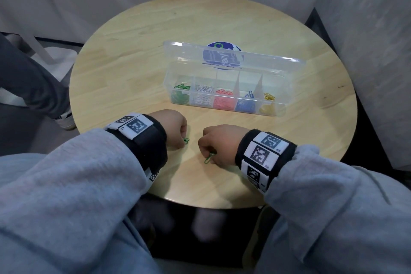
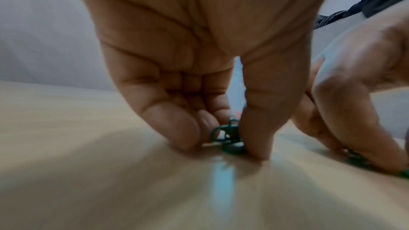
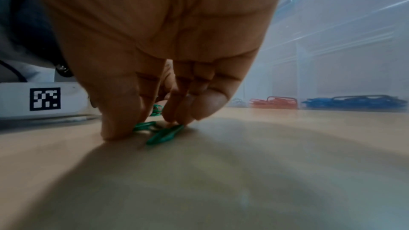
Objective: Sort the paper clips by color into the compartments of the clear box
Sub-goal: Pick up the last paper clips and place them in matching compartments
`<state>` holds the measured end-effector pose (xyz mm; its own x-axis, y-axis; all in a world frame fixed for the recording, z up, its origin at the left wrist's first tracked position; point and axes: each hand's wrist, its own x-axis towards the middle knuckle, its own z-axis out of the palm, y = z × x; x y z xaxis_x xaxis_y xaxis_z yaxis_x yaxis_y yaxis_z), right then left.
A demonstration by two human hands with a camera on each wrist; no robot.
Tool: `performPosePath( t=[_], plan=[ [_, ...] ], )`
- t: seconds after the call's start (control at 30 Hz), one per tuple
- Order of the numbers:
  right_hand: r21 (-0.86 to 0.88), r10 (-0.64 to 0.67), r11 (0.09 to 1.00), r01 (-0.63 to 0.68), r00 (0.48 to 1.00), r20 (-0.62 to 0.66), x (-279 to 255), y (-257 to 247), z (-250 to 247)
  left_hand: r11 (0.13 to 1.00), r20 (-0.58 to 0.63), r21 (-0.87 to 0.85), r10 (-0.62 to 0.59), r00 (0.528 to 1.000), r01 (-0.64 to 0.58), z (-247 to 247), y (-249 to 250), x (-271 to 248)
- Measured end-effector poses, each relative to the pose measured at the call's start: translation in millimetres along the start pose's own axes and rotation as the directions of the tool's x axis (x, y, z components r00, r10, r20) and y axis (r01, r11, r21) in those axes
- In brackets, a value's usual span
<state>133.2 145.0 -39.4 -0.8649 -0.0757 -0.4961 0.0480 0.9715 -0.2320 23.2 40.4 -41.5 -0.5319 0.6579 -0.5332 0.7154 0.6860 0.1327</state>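
Observation:
The clear box (image 1: pixel 224 73) stands open at the middle of the round table, lid tilted back. Left to right its compartments hold green (image 1: pixel 181 91), white, red, blue and yellow clips. Near the front edge my left hand (image 1: pixel 178 128) pinches green paper clips (image 1: pixel 186 140) between thumb and fingers, down on the wood. The left wrist view shows those clips (image 2: pixel 228 135) squeezed at the fingertips. My right hand (image 1: pixel 216 143) pinches other green paper clips (image 1: pixel 209 159) against the table, seen close in the right wrist view (image 3: pixel 161 132).
The wooden table (image 1: pixel 133 51) curves off close behind my wrists. A blue round sticker (image 1: pixel 222 54) shows through the lid. Grey upholstery surrounds the table. A person's dark-trousered leg and shoe (image 1: pixel 64 120) stand at the left.

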Motion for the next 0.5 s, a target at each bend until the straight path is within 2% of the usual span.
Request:
performPosePath(
  t=[0.3,0.5],
  plan=[
    [-0.121,0.064,0.991,-0.058,0.997,0.04,6,-6,6,1.0,-0.026,0.002,0.02,0.999,-0.02,0,5,-3],
    [0.028,0.12,0.992,-0.122,0.99,0.068,1,-6,4,0.999,0.0,0.051,0.003,1.0,-0.003,-1,11,-6]
  ],
)
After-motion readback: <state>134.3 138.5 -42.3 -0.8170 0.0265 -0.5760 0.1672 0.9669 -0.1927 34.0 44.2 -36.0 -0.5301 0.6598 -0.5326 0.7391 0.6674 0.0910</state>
